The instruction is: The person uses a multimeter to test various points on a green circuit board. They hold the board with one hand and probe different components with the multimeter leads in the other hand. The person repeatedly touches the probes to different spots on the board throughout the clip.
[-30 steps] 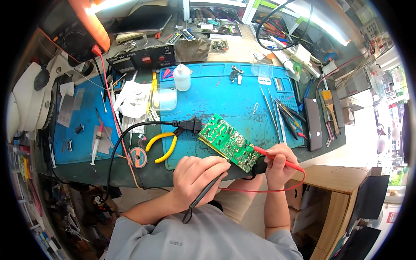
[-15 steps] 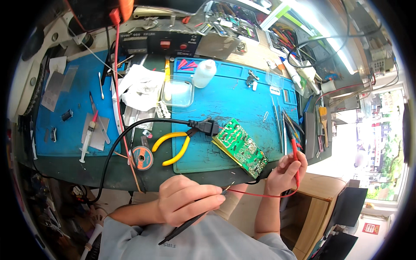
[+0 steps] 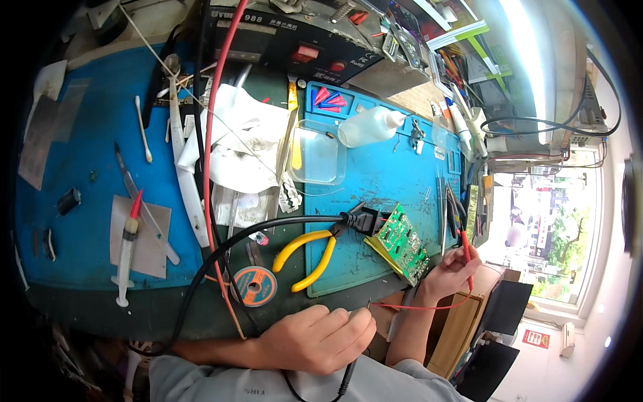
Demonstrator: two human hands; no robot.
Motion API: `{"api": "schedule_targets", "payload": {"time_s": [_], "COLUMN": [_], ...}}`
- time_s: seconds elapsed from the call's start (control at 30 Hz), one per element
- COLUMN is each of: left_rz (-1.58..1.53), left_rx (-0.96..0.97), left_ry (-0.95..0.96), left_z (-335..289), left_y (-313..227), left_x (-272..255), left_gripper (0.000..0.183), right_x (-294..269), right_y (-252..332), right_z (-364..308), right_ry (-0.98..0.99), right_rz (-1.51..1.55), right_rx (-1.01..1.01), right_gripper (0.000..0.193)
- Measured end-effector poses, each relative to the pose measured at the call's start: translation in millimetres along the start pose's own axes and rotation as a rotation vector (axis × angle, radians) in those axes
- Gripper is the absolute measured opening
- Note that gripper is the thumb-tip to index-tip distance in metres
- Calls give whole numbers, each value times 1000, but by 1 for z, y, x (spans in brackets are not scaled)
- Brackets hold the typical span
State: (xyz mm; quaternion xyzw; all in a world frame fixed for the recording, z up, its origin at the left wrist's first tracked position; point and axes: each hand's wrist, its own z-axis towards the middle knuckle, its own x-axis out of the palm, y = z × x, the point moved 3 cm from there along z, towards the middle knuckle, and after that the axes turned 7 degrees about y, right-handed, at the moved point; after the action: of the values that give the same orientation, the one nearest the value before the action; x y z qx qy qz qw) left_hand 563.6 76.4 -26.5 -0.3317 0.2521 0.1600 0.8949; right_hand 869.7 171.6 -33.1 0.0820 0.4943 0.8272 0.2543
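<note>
My left hand [image 3: 318, 338] is closed on a black test probe [image 3: 347, 378] in front of the bench edge. The probe's metal tip shows just past the fingers. To the right, my right hand [image 3: 447, 275] grips a red test probe [image 3: 467, 260] upright, its red lead looping down from it. Between and beyond my hands, a green circuit board [image 3: 402, 242] lies tilted on the blue mat, solder side up. A black plug [image 3: 360, 220] on a thick cord meets the board's far left corner. Neither probe visibly touches the board.
Yellow-handled cutters [image 3: 289, 256] and a solder wick spool [image 3: 253, 287] lie left of the board. A clear tray [image 3: 315, 175] and white bottle [image 3: 370, 127] stand behind. A syringe [image 3: 126, 254] lies far left. A red cable [image 3: 213, 134] and black cord cross the bench.
The whole view has swung left, so the bench things appear farther right. My left hand has turned over more, its back now facing up, and the black probe stands steeper. Both probes stay held.
</note>
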Motion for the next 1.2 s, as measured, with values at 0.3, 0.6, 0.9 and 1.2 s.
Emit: {"api": "schedule_targets", "payload": {"time_s": [0.3,0.6,0.9,1.2], "left_rz": [24,-214,-115,0], "left_rx": [16,-119,-399,-486], "left_ry": [34,-12,-173,-111], "left_z": [-1,10,62,69], "left_y": [2,4,13,17], "left_x": [4,-8,-24,0], "left_gripper": [20,36,16,15], "right_x": [-9,-7,62,84], "right_y": [-6,-5,3,1], "right_z": [2,12,75,61], "right_ry": [41,224,836,898], "right_rz": [17,185,273,408], "right_rx": [24,-17,52,175], "right_gripper": [34,39,31,33]}}
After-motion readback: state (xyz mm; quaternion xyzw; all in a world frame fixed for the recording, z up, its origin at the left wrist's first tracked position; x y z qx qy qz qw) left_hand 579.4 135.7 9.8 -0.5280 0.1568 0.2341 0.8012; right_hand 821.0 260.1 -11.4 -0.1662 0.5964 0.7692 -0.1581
